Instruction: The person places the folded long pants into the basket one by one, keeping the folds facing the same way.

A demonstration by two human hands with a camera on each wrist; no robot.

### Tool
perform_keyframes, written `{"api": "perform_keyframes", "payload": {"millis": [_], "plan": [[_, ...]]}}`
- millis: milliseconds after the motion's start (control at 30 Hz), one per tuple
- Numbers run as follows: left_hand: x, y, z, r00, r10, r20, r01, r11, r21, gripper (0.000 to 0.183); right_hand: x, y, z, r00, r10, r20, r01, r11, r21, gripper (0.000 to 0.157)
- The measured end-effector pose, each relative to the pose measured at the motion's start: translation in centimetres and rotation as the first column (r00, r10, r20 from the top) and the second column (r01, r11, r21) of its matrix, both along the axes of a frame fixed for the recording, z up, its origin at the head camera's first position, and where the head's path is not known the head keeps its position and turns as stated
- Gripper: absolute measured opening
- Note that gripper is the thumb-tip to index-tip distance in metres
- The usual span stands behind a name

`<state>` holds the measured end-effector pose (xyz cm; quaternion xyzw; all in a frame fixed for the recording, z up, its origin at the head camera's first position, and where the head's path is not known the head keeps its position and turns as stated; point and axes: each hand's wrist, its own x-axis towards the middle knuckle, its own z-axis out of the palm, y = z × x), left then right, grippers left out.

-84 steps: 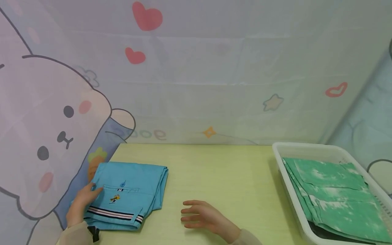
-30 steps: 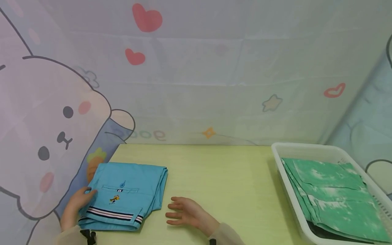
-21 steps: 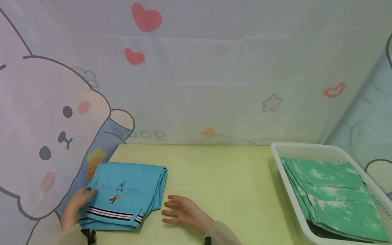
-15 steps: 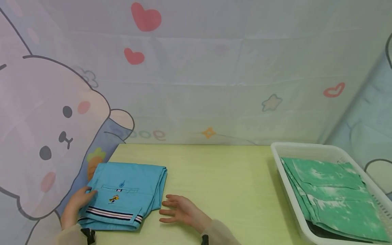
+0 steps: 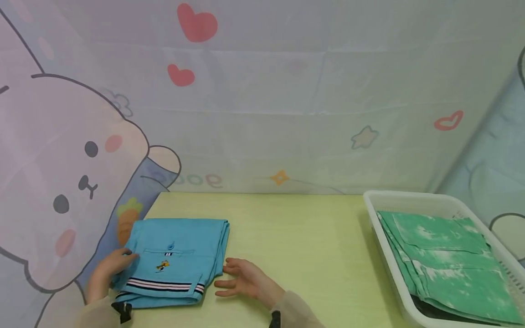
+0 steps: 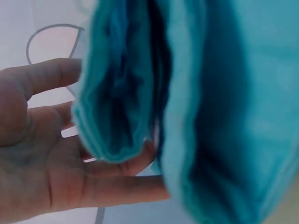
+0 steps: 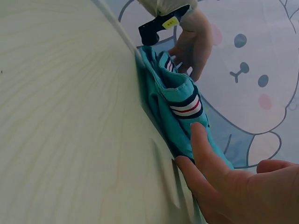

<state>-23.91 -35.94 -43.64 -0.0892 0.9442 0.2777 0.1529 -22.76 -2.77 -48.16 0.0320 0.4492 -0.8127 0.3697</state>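
Folded light-blue trousers [image 5: 176, 259] lie on the table's left side, showing a buttoned pocket, a small embroidered figure and a striped waistband. My left hand [image 5: 110, 271] is at their left edge, thumb over the top. In the left wrist view, the fairly straight fingers [image 6: 117, 191] of that hand reach behind the layered folds, and their tips are partly hidden by the cloth. My right hand [image 5: 248, 280] is at the right edge, palm turned to the trousers, fingers spread and holding nothing. Its fingertips come right up to the cloth in the right wrist view.
A white plastic basket [image 5: 385, 255] stands on the right of the pale yellow table [image 5: 303, 237], holding folded green-and-white tie-dyed cloth [image 5: 447, 264]. Behind the table hangs a printed curtain [image 5: 287, 91] with a cartoon animal and hearts.
The right hand has moved left to the trousers' edge. Over the last half second the trousers have slid slightly right, and the left hand has moved right with them.
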Motion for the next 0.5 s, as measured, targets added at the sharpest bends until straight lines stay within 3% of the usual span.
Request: {"api": "perform_keyframes", "payload": {"millis": [167, 500], "plan": [[-0.7, 0.7, -0.2, 0.998, 0.017, 0.058, -0.025, 0.99, 0.139, 0.064, -0.2, 0.5, 0.4, 1.0, 0.014, 0.012, -0.014, 1.0, 0.003, 0.065], [-0.7, 1.9, 0.0, 0.998, -0.011, 0.066, -0.001, 0.984, 0.18, 0.065, -0.2, 1.7, 0.5, 0.999, 0.022, 0.039, -0.02, 0.999, -0.03, 0.067]]}}
